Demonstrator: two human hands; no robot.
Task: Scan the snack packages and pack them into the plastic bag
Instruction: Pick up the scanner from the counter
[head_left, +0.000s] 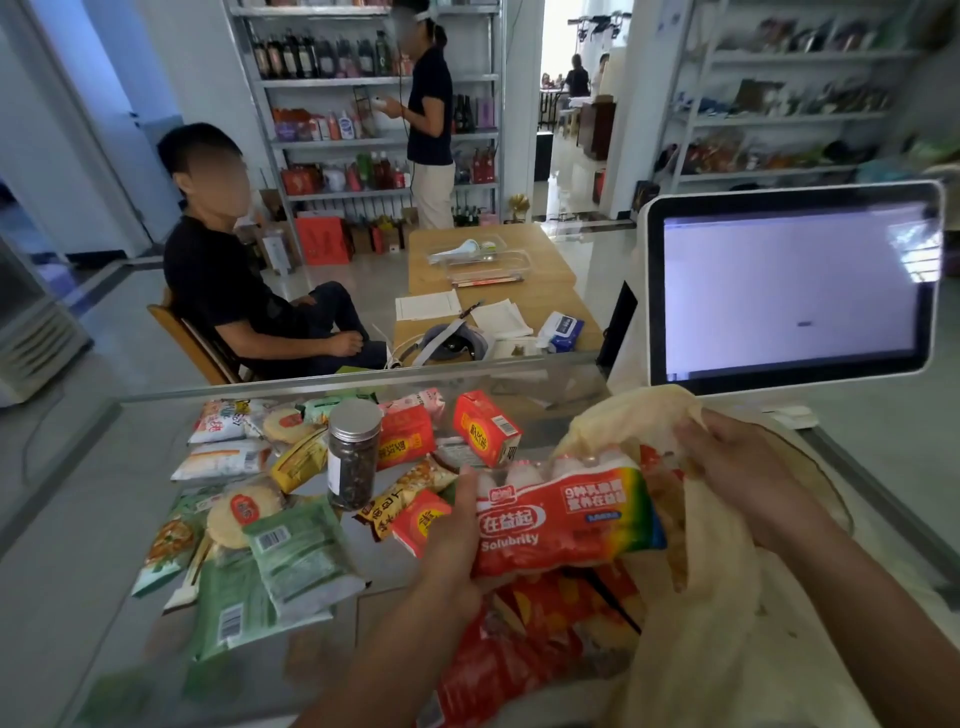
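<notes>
My left hand (452, 535) grips the left end of a red multipack of small white bottles (566, 519), its right end at the mouth of the cream plastic bag (696, 597). My right hand (737, 473) pinches the bag's upper rim and holds it apart. Red packages (524, 639) show under the multipack, low in front of the bag. On the glass counter (78, 571) to the left lie several loose snacks: green packets (301, 556), round rice crackers (244, 512), red cartons (485, 428) and a silver-lidded jar (353, 454).
A white-framed checkout screen (795, 286) stands at the right behind the bag. Beyond the counter a person sits on a wooden chair (176, 332), beside a wooden table (488, 280) with papers and a tray. Another person stands by the shelves (363, 104).
</notes>
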